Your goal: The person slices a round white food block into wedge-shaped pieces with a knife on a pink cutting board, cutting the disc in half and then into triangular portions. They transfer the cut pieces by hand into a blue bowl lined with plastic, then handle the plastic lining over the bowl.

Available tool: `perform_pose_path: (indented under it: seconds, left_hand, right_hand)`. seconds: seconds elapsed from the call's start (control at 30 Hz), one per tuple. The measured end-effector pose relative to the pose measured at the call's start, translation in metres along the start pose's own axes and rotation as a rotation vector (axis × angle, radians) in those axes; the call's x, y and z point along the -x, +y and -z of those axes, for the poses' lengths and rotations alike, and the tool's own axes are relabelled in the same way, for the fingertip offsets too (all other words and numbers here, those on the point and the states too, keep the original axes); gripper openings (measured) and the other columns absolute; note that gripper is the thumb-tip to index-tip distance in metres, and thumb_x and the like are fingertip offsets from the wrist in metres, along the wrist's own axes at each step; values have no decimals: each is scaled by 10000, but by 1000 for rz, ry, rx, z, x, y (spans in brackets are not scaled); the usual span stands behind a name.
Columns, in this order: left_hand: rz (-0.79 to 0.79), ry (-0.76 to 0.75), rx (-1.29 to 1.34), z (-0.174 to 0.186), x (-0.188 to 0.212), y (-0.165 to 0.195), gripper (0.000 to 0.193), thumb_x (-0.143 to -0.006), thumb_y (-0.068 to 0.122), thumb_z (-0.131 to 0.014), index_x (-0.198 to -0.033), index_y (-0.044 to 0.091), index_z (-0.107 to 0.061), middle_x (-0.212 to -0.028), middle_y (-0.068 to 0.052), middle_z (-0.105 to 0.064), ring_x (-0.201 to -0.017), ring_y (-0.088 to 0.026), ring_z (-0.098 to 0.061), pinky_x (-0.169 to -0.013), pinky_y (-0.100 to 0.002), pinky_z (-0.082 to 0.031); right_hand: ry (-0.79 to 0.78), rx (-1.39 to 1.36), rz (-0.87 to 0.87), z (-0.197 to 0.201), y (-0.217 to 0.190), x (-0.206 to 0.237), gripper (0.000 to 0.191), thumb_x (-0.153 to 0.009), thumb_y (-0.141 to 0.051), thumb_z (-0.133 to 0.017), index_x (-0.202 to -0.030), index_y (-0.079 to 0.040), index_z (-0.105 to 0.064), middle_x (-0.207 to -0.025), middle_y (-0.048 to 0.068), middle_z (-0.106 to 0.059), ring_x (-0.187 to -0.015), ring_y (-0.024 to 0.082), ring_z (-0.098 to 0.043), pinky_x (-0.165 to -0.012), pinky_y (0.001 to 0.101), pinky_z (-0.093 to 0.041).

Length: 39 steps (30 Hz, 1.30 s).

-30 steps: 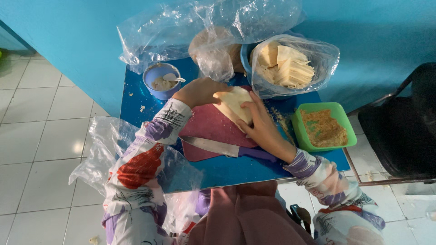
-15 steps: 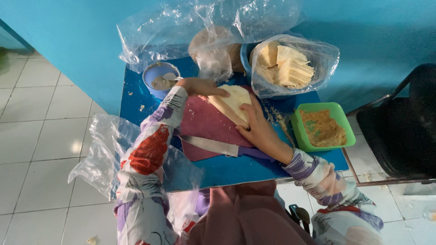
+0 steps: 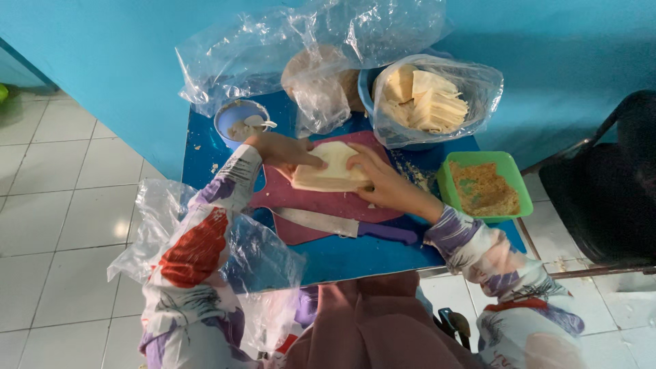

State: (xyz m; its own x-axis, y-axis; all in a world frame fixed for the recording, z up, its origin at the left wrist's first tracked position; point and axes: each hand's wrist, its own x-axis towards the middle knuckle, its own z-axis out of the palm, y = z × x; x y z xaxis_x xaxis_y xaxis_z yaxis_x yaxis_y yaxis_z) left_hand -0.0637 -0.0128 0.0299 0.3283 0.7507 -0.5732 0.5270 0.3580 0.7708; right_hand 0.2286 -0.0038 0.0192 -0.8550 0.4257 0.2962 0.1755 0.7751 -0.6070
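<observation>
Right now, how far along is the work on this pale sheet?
Done: cut pale sheets fill the bagged blue bowl. In hand: left hand and right hand press one pale sheet on the pink cutting board. Left: crumbs in the green tray; the knife lies unheld.

**Blue, Pink and Cream**

The table [image 3: 205, 147] is bright blue, like the wall [image 3: 137, 41]. The board [image 3: 328, 205] is dusty pink, the dough [image 3: 331, 171] pale cream. The knife [image 3: 348, 225] has a purple handle. The tray [image 3: 516, 184] is green, its crumbs [image 3: 485, 188] tan. The sleeves [image 3: 198, 253] bear red, purple and white patterns.
</observation>
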Motion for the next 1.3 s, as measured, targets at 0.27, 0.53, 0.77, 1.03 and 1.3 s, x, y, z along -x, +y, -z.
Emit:
perform_pose_path:
  seconds: [0.27,0.53,0.77,1.03,1.3]
  left_hand:
    - [87,-22,-211,-26,34,-13,617,-914,567,-574,-1244,60,-692,-1095,-178,-796,-880,-225,-777,-742,-326,-609]
    - [-515,656,-552,-45,41,-3,593,-977,393,-586,-1427,27,-464,-1311,-275,-561,-1091,-408,-632,-913,-457,-497]
    - [-735,715,-570,-51,47,-13,435,-991,85,-547,-1420,48,-482,-1333,-202,-594,-1230,-400,-592,-995,-442,-495]
    - [-725,856,-487,-80,51,-24,351,-1024,87,-568,-1353,-2,-488,-1281,-229,-552,-1141,-432,-575,-965,-470,-501]
    - [-643,909,-362,-116,64,-19,394,-947,120,-620,-1306,-15,-530,-1222,-239,-525,-1099,-450,-561,-917,-494,-500]
  right_hand:
    - [131,305,-93,7,-44,36,406,-914,-118,-724,-1273,-65,-542,-1224,150,-598,-1167,375,-617,-956,429,-520]
    - [-110,362,-101,-5,-58,81,423,-802,-193,-766,-1134,-10,-579,-1042,188,-638,-991,405,-641,-820,467,-528]
    - [-145,174,-240,38,-95,110,291,-898,-187,-702,-1112,-49,-563,-1001,169,-674,-915,403,-668,-743,457,-525]
    - [71,249,-405,57,-133,102,453,-931,-185,-637,-1330,-79,-450,-896,179,-691,-747,389,-709,-607,469,-533]
    - [99,464,-277,-7,-137,75,620,-904,-23,-572,-1492,-53,-377,-1068,217,-675,-654,415,-682,-514,466,-558]
